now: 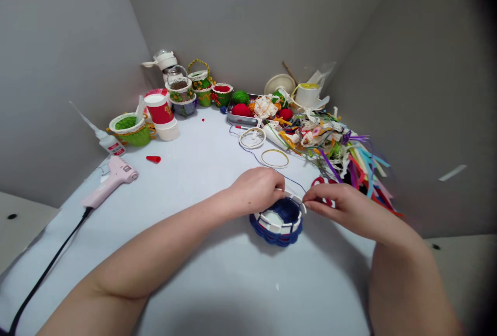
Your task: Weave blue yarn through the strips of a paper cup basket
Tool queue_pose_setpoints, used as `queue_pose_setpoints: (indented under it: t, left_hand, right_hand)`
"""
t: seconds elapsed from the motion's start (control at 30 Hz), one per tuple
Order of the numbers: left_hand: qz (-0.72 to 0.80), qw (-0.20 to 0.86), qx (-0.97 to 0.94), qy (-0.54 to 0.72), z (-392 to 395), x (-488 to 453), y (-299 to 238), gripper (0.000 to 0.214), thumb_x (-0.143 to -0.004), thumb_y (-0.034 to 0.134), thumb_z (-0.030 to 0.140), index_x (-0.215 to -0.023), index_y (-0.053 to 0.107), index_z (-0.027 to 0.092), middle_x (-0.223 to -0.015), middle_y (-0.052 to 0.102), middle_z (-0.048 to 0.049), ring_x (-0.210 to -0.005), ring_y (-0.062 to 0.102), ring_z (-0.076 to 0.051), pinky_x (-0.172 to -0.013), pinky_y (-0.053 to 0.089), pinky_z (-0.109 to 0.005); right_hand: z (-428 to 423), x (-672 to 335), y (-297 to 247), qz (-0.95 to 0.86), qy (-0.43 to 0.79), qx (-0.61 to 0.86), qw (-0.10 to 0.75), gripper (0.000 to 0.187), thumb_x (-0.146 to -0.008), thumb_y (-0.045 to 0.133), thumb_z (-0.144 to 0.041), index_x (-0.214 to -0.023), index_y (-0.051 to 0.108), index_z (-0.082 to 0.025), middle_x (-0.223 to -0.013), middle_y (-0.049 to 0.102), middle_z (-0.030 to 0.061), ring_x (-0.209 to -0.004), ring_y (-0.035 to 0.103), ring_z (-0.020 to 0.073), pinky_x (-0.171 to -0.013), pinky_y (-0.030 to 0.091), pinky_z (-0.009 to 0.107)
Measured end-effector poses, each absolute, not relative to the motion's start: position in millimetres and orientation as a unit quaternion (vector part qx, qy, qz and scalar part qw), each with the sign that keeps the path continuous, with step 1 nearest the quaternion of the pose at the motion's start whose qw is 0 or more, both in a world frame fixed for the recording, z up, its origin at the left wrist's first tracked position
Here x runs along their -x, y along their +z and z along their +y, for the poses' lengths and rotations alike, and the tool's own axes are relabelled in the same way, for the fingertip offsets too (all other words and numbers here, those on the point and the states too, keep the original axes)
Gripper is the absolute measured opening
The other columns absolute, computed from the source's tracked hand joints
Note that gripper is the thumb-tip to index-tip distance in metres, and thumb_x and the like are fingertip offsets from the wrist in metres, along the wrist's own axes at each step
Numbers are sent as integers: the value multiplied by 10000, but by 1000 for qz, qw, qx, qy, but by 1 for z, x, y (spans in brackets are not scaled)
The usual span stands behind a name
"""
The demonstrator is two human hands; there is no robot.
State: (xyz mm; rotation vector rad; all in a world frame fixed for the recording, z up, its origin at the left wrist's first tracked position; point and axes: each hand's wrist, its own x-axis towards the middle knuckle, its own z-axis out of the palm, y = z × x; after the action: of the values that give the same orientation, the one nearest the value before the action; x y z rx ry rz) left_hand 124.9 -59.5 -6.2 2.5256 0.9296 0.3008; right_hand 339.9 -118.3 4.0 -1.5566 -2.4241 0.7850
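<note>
A small round basket (276, 242) of dark blue yarn, with white upright strips (285, 229) around its top, stands near the middle of the table. My left hand (259, 189) is closed over its far left rim, fingers curled and partly hidden. On the right side, my right hand (337, 200) pinches thumb against forefinger at the rim, where blue yarn (289, 177) runs into the fingertips. A white strip end (304, 209) shows just under that pinch. Red-handled scissors (320, 183) lie behind the right hand, partly covered by it.
A pink glue gun (111, 180), glue bottle (112, 144) and red cap (153, 159) lie left. Small green baskets (137, 135) and paper cups (161, 111) stand behind. A tray (243, 118) of yarn balls, two rings (275, 158) and tangled ribbons (359, 162) lie back right.
</note>
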Motion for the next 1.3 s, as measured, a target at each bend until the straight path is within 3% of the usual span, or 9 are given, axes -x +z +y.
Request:
queue_pose_setpoints:
  t: [0.13,0.27,0.53,0.77,0.97,1.17,1.3]
  left_hand:
    - [325,207,-918,100,-63,-123,-5,161,-801,520,259,-849,661,199,-843,687,-28,-793,600,-179,-665,426,-270]
    - [325,183,-922,104,-66,-121,-2,179,-810,488,245,-882,646,201,-881,680,-38,-825,603,-187,-684,439,-278]
    - [390,99,-915,40,-65,-111,7,174,-787,451,187,-793,625,189,-805,677,-61,-749,617,-216,-608,435,-294]
    - [316,180,-926,100,-60,-110,7,269,-784,504,230,-1031,603,195,-1049,659,-53,-957,596,-198,-790,453,-287]
    - [305,198,-927,96,-53,-115,-1,160,-794,506,220,-834,659,196,-805,681,-27,-763,600,-171,-640,412,-250]
    - [345,165,-915,125,-40,-97,-2,147,-782,516,210,-808,661,200,-785,682,-23,-737,587,-166,-628,381,-246]
    - [375,153,-905,128,-30,-77,1,149,-776,515,210,-814,659,200,-779,680,-22,-725,581,-161,-617,371,-241]
  right_hand:
    - [-116,-335,0,-802,263,535,24,232,-881,479,-316,-758,632,-193,-668,617,0,-619,530,126,-559,373,228]
    - [-116,-334,0,-799,263,538,51,205,-876,488,-325,-837,653,-210,-756,657,6,-692,566,139,-619,397,231]
    - [-109,-317,-11,-798,228,546,111,213,-870,454,-250,-821,649,-180,-749,667,28,-647,559,134,-584,387,223]
    - [-108,-308,-16,-805,219,537,125,215,-871,457,-261,-824,649,-174,-759,670,38,-658,563,140,-589,384,225]
    - [-107,-302,-23,-811,212,524,150,217,-891,457,-268,-871,652,-173,-803,669,46,-738,581,161,-642,406,241]
    - [-93,-287,-23,-812,189,512,206,200,-897,472,-275,-879,648,-181,-830,669,45,-770,578,159,-686,405,248]
    - [-67,-273,-14,-836,189,478,190,170,-870,504,-251,-857,658,-179,-799,668,33,-731,564,142,-660,385,233]
